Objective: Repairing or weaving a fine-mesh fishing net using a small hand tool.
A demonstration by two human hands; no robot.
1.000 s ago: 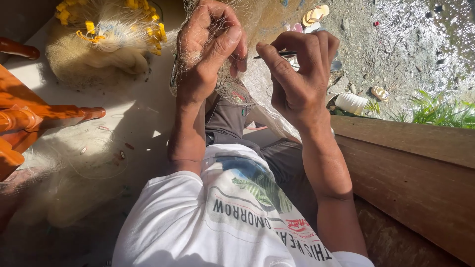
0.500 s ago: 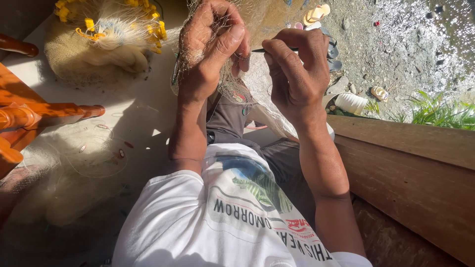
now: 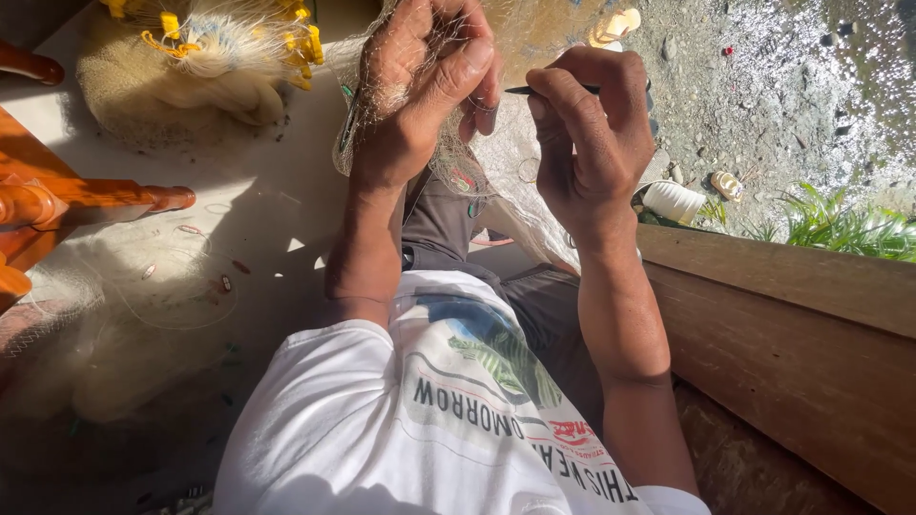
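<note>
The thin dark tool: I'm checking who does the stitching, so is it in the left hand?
No, the thin dark tool is pinched in the right hand; the left hand grips the fine net.

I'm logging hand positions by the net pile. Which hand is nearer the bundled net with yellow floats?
Left. The left hand, gripping fine mesh, sits just beside the bundled net with yellow floats; the right hand, holding a thin dark tool, is beyond it.

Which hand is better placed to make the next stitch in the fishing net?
Probably the right hand: it pinches the thin dark netting needle, whose tip points at the fine net. The left hand is closed on the gathered mesh, so it is occupied.
</note>
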